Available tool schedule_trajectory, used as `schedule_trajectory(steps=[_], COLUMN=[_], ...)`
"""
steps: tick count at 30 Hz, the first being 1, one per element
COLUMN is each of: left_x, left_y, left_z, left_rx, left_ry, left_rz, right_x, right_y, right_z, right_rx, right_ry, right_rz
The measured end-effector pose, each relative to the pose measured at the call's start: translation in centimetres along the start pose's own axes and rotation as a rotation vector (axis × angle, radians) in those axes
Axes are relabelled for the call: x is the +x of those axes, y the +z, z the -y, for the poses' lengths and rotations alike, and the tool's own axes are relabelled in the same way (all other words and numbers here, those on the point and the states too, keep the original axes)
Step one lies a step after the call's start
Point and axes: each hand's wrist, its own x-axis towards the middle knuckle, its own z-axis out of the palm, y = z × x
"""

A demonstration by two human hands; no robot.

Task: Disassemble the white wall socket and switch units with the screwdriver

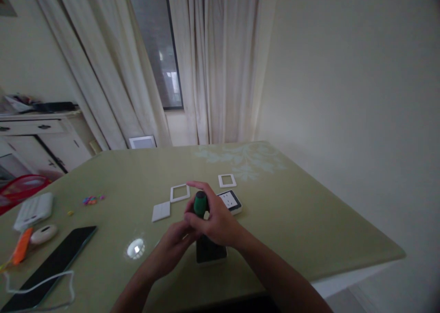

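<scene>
My right hand (217, 219) is closed around the green handle of an upright screwdriver (200, 204), its black end cap facing up and its shaft hidden. My left hand (173, 243) is curled just below, close against the right. What its fingers grip is covered by both hands. Under them lies a dark, flat rectangular piece with a pale edge (210, 252). Right beside my right hand is a white wall socket (229, 201) with a dark border. Beyond my hands are two white square frames, one on the left (179, 193), one on the right (227, 180). A white square plate (161, 211) rests nearer on the left.
On the table's (292, 212) left side lie a black tablet-like slab (58, 262), a white cable (41, 283), an orange object (22, 246), a round white case (44, 234) and a white block (33, 211). Small coloured beads (91, 200) lie farther back. A wall stands at right.
</scene>
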Motion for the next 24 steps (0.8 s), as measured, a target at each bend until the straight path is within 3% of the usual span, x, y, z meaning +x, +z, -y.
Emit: schedule_trajectory(steps=[4,17,24], left_x=[-0.1,0.3,0.6], left_y=[-0.2,-0.6,0.0], left_z=[0.3,0.3,0.0], left_rx=[0.008,-0.021,-0.011], left_ry=[0.002,-0.057,-0.056], left_rz=[-0.001,0.027,-0.081], right_x=[0.0,0.0,-0.1], right_y=[0.0,-0.1,0.7], right_z=[-0.2,-0.8,-0.6], right_rx=[-0.012,-0.007,0.144], right_ry=[-0.047,-0.018,0.030], right_rz=[0.015,0.007,0.057])
